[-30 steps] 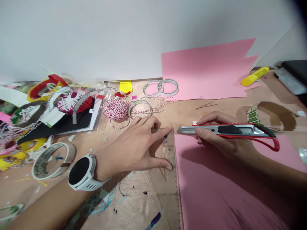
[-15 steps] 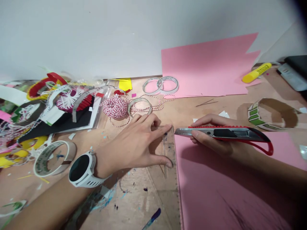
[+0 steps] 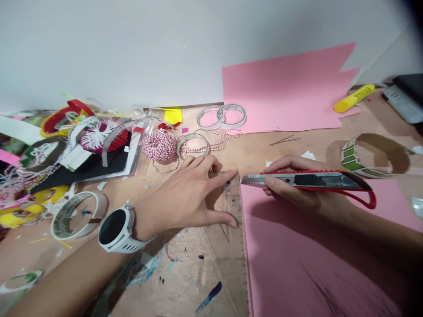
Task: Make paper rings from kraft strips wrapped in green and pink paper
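My left hand (image 3: 194,198), with a white watch (image 3: 117,231) on its wrist, rests with fingers spread on a clear ruler (image 3: 235,246). The ruler lies along the left edge of a large pink sheet (image 3: 317,268). Over the sheet's upper left corner, my right hand (image 3: 294,185) grips a red and black cutter (image 3: 317,181). Its blade is out and points left, with the tip close to the ruler's edge near my left index finger. Whether the blade touches the paper cannot be made out.
More pink paper (image 3: 280,94) leans at the back, with two tape rings (image 3: 234,116) before it. Striped twine (image 3: 160,145) and craft pieces lie left. At right are a patterned ring (image 3: 353,160), a yellow marker (image 3: 354,98) and a dark device (image 3: 405,103).
The view has shifted slightly. Both hands and the cutter keep nearly the same place, with the cutter a touch higher in the picture.
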The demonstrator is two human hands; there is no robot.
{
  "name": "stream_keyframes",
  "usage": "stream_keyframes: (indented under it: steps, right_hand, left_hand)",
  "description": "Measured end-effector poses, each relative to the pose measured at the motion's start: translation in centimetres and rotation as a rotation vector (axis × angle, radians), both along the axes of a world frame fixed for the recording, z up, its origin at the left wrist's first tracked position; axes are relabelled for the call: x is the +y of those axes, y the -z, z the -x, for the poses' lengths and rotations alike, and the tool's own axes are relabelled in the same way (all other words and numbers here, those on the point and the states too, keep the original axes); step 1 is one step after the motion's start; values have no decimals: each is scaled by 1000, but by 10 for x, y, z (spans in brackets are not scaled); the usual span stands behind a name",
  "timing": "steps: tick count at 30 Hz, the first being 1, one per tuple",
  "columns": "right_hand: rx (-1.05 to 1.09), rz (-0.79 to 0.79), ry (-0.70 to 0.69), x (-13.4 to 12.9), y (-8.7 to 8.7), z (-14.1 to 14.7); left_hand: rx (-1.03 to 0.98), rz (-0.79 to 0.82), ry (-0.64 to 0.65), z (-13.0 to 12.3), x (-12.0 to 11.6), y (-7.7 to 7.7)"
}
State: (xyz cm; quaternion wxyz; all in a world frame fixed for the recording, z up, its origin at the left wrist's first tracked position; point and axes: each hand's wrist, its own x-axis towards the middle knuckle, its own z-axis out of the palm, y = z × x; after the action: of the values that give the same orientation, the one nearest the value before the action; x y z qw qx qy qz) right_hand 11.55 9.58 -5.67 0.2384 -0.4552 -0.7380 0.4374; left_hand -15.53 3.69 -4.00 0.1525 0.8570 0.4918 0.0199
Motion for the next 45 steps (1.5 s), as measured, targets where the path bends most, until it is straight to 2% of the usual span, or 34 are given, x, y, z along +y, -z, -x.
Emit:
stream_keyframes:
  steps: [18, 29, 45]
  right_hand:
    - [-26, -3, -11, -2, -2, 0]
    - [-14, -76, -107, 1, -4, -5]
    - [-26, -125, -149, 1, -4, -5]
  left_hand:
    - [-33, -8, 0, 1, 0, 4]
    - [-24, -17, -5, 0, 0, 3]
    - [-10, 3, 6, 0, 0, 4]
